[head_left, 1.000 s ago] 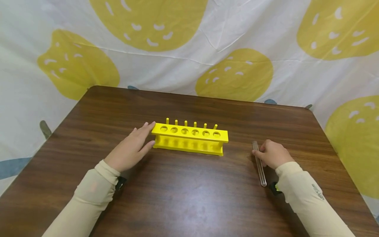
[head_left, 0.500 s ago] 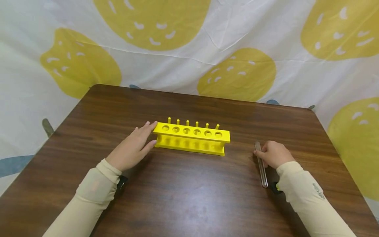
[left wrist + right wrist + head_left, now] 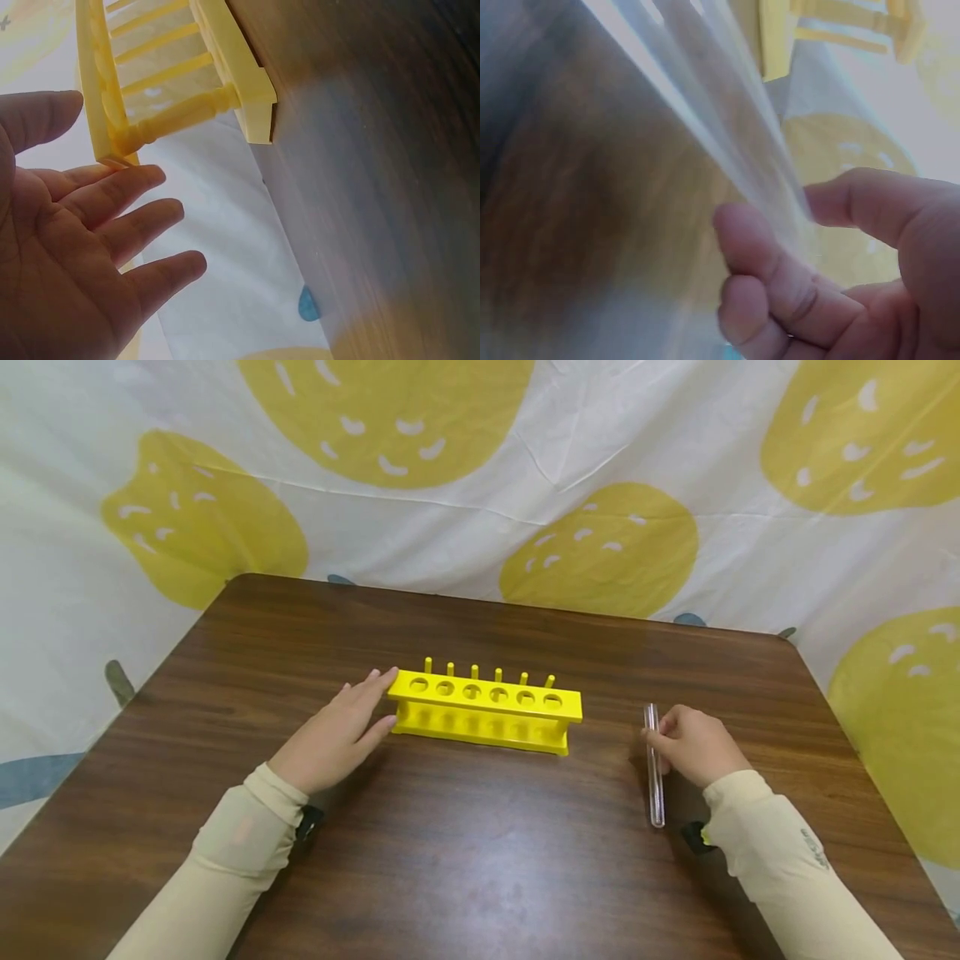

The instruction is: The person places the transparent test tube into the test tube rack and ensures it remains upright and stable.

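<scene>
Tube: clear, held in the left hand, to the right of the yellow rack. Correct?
Not quite: the head view shows the right hand holding the tube, not the left. The tube is clear and to the right of the yellow rack, as you say.

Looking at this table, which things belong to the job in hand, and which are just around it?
In the job:
- tube, pinched by the right hand
- rack, left hand at its end

Just around:
- table, under the rack
- printed cloth behind
</scene>
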The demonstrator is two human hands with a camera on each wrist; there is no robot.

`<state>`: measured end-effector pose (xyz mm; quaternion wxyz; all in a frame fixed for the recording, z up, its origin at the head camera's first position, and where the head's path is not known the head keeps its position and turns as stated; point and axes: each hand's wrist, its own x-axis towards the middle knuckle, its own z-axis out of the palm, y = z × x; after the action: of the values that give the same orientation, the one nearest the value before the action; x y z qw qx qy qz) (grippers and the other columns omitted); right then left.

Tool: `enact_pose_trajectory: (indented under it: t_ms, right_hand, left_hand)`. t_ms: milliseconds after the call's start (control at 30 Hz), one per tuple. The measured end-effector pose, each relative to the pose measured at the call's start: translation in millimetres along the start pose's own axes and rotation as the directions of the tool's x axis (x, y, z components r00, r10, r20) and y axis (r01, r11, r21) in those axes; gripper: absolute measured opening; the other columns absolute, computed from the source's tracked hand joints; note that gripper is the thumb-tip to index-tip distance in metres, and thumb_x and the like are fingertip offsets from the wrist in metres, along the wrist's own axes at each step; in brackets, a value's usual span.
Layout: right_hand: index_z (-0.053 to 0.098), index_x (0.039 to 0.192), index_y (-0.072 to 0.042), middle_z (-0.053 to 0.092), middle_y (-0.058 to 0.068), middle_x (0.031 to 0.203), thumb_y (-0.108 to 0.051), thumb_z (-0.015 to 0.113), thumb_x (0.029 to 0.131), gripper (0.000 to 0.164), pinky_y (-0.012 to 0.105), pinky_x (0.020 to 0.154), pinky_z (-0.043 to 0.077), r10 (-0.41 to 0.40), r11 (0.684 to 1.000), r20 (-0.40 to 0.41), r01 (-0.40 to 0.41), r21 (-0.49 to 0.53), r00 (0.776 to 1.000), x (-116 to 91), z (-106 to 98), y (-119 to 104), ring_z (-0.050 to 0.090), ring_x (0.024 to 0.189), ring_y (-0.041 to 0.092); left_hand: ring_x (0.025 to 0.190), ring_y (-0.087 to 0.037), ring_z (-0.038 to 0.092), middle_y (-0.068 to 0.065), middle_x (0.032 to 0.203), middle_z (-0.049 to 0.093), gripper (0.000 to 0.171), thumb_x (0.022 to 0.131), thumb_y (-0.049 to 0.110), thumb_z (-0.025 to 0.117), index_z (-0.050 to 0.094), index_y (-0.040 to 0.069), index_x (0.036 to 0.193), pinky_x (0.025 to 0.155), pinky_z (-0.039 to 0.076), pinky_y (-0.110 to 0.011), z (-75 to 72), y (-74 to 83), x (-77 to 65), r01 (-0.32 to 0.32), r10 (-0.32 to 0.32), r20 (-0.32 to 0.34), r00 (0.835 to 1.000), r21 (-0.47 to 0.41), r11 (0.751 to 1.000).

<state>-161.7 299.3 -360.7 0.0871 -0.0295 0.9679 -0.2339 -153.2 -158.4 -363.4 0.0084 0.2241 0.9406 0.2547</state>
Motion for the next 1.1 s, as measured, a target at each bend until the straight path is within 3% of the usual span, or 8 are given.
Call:
enact_pose_trajectory:
  t_ms: [367, 800, 933, 1100]
  right_hand:
    - [0.053, 0.105, -0.002, 0.072, 0.003, 0.073, -0.032, 0.059, 0.105, 0.031, 0.036, 0.068, 0.046, -0.033, 0.997, -0.14, 0.043, 0.07, 0.99, -9.8, -9.0, -25.4, 0.063, 0.075, 0.023]
    - [0.053, 0.109, -0.002, 0.076, 0.01, 0.084, -0.031, 0.062, 0.105, 0.03, 0.037, 0.068, 0.052, -0.081, 0.985, -0.279, 0.12, 0.127, 0.957, -14.9, -10.8, -41.4, 0.073, 0.076, 0.028]
    - [0.053, 0.109, -0.002, 0.077, 0.011, 0.084, -0.028, 0.063, 0.104, 0.028, 0.034, 0.066, 0.05, -0.104, 0.979, -0.328, 0.154, 0.13, 0.939, -15.9, -11.4, -45.6, 0.074, 0.075, 0.026]
    - [0.054, 0.106, -0.002, 0.078, 0.012, 0.082, -0.024, 0.064, 0.103, 0.025, 0.027, 0.062, 0.046, -0.149, 0.972, -0.423, 0.21, 0.103, 0.894, -15.4, -11.4, -52.3, 0.071, 0.071, 0.02]
  left_hand:
    - [0.154, -0.036, 0.026, -0.021, 0.165, 0.03, 0.066, 0.108, 0.021, 0.055, 0.024, -0.001, 0.162, 0.124, 0.018, -0.056, 0.3, 1.5, -0.1, 0.013, -0.013, -0.002, 1.0, 0.0, 1.0]
    - [0.153, -0.036, 0.026, -0.022, 0.165, 0.03, 0.066, 0.108, 0.021, 0.055, 0.024, -0.001, 0.162, 0.124, 0.018, -0.057, 1.8, 1.8, 1.0, 0.021, -0.021, 0.014, 1.0, 0.004, 1.0]
    - [0.154, -0.036, 0.026, -0.022, 0.165, 0.03, 0.066, 0.108, 0.021, 0.054, 0.024, -0.001, 0.162, 0.124, 0.018, -0.057, 1.9, 1.2, 0.7, 0.016, -0.016, 0.013, 1.0, 0.004, 1.0]
    - [0.153, -0.037, 0.025, -0.023, 0.165, 0.029, 0.065, 0.109, 0.021, 0.053, 0.023, -0.002, 0.162, 0.123, 0.018, -0.058, 1.6, 1.0, 0.2, 0.006, -0.006, 0.013, 1.0, 0.006, 1.0]
